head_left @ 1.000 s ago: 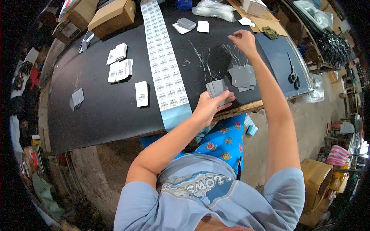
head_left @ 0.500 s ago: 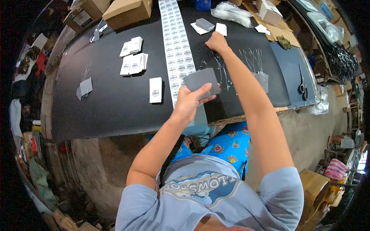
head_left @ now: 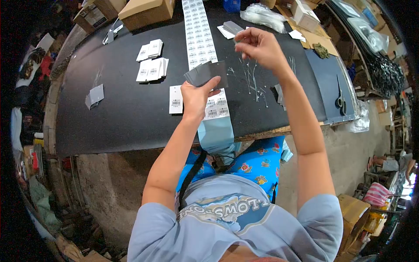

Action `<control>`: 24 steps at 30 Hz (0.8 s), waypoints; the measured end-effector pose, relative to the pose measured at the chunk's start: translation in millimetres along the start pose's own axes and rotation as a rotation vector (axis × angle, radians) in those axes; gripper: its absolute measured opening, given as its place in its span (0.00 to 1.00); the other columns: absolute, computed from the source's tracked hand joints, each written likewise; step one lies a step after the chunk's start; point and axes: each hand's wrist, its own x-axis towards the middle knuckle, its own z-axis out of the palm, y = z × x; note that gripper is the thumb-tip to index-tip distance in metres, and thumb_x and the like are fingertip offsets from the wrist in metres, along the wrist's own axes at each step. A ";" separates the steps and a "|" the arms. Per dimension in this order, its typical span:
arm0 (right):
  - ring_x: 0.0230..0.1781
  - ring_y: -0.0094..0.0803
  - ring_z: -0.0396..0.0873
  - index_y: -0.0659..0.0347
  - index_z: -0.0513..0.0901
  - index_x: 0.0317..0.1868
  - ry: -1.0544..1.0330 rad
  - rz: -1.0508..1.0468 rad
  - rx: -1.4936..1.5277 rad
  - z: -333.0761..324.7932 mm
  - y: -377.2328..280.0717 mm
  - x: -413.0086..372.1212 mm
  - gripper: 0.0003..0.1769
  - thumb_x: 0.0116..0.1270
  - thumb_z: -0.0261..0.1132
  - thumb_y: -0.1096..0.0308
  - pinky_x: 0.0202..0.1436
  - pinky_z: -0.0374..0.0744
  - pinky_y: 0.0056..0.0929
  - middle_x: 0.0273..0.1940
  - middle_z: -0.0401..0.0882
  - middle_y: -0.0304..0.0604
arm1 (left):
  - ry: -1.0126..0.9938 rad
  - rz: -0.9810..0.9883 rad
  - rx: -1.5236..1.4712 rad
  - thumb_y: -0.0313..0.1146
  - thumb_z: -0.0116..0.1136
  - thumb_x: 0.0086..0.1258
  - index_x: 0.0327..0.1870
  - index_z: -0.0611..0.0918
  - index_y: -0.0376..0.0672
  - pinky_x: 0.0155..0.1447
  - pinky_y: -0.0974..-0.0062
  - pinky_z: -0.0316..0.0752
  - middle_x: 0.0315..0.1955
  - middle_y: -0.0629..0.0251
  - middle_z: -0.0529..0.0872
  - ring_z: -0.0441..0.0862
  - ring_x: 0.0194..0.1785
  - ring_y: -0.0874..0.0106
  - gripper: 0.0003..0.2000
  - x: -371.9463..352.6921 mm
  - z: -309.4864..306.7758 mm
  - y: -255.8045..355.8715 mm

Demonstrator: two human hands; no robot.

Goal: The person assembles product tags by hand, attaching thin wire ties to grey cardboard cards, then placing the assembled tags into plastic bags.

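Note:
My left hand (head_left: 194,97) is closed on a fanned stack of grey hang tags (head_left: 201,74), thumb on top, over the strip of barcode stickers (head_left: 217,106). To its right, my right hand (head_left: 262,49) is raised above the table with thumb and fingertips drawn together. Whatever small thing is between those fingertips is too small to make out. Beneath and in front of the right hand, thin tag strings (head_left: 251,81) lie loose. Beyond it sit more grey and white tags (head_left: 232,28). A stack of white barcoded tags (head_left: 176,100) lies left of my left hand.
More white tag stacks (head_left: 152,70) lie left of the sticker strip. Grey tags with strings (head_left: 96,94) are at far left, black scissors (head_left: 340,98) at right. A cardboard box (head_left: 146,15) and a plastic bag (head_left: 263,17) stand along the back.
My left hand has shifted left and up, and its tags are now fanned and tilted. My right hand has lifted off the table, turned and come slightly right, its fingertips now showing.

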 end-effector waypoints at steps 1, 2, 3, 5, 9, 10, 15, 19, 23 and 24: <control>0.23 0.21 0.77 0.67 0.78 0.44 -0.038 -0.013 0.043 5.3 -2.3 -8.0 0.13 0.57 0.65 0.75 0.27 0.75 0.19 0.28 0.81 0.41 | -0.001 0.002 0.000 0.22 0.65 0.56 0.41 0.80 0.35 0.36 0.78 0.83 0.36 0.61 0.84 0.83 0.36 0.74 0.12 0.7 1.3 0.8; 0.22 0.20 0.76 0.66 0.77 0.46 -0.076 -0.025 0.085 10.0 -4.9 -16.3 0.16 0.57 0.66 0.76 0.26 0.74 0.18 0.27 0.81 0.41 | -0.006 0.037 0.034 0.22 0.66 0.56 0.40 0.81 0.35 0.36 0.78 0.83 0.35 0.62 0.85 0.83 0.35 0.75 0.11 1.2 2.7 1.2; 0.24 0.19 0.74 0.65 0.70 0.55 -0.158 0.026 0.070 12.7 -13.3 -24.3 0.23 0.58 0.65 0.77 0.28 0.72 0.17 0.27 0.80 0.40 | -0.013 0.073 0.070 0.22 0.66 0.56 0.40 0.82 0.35 0.35 0.79 0.83 0.34 0.62 0.85 0.83 0.34 0.75 0.11 1.3 3.9 1.6; 0.23 0.19 0.74 0.65 0.69 0.56 -0.147 0.048 0.054 17.1 -19.2 -34.9 0.25 0.57 0.65 0.78 0.27 0.71 0.17 0.26 0.79 0.39 | -0.011 0.102 0.086 0.23 0.66 0.56 0.39 0.82 0.35 0.35 0.79 0.82 0.33 0.62 0.85 0.83 0.33 0.76 0.10 -0.2 7.1 3.4; 0.23 0.19 0.73 0.65 0.68 0.57 -0.119 0.084 0.060 15.4 -22.4 -42.3 0.27 0.56 0.65 0.79 0.26 0.70 0.17 0.25 0.78 0.38 | -0.022 0.197 0.134 0.24 0.67 0.56 0.38 0.84 0.35 0.35 0.80 0.82 0.31 0.64 0.86 0.82 0.31 0.78 0.10 -3.1 12.1 4.3; 0.22 0.19 0.73 0.65 0.68 0.57 -0.122 0.091 0.077 13.9 -23.6 -43.5 0.27 0.56 0.65 0.79 0.26 0.69 0.17 0.24 0.77 0.38 | -0.024 0.197 0.134 0.24 0.67 0.56 0.38 0.84 0.35 0.35 0.80 0.82 0.31 0.64 0.86 0.82 0.31 0.78 0.10 -4.0 13.4 5.1; 0.22 0.18 0.73 0.67 0.70 0.56 -0.114 0.112 0.089 6.0 -26.8 -49.5 0.25 0.57 0.65 0.78 0.24 0.69 0.17 0.25 0.77 0.37 | -0.048 0.321 0.254 0.23 0.66 0.57 0.36 0.84 0.33 0.31 0.84 0.75 0.25 0.68 0.85 0.80 0.27 0.81 0.07 -4.2 17.8 2.0; 0.26 0.23 0.80 0.70 0.75 0.53 -0.111 0.173 0.277 -6.7 -22.1 -53.2 0.20 0.59 0.65 0.77 0.30 0.78 0.19 0.29 0.81 0.41 | -0.056 0.497 0.476 0.20 0.63 0.57 0.38 0.85 0.36 0.30 0.84 0.73 0.23 0.70 0.85 0.78 0.26 0.83 0.08 -6.2 28.8 3.0; 0.35 0.30 0.84 0.69 0.81 0.48 -0.146 0.218 0.377 -30.1 -30.9 -57.9 0.15 0.61 0.65 0.71 0.44 0.83 0.25 0.36 0.83 0.49 | -0.109 0.797 0.601 0.17 0.61 0.56 0.39 0.85 0.40 0.37 0.81 0.76 0.30 0.64 0.87 0.83 0.32 0.77 0.11 -2.9 45.0 15.1; 0.35 0.30 0.84 0.69 0.81 0.48 -0.144 0.220 0.377 -37.0 -33.4 -58.8 0.15 0.61 0.65 0.71 0.44 0.83 0.25 0.36 0.83 0.49 | -0.136 0.907 0.624 0.17 0.61 0.57 0.39 0.86 0.40 0.41 0.80 0.77 0.34 0.62 0.88 0.84 0.37 0.77 0.11 0.6 48.1 17.0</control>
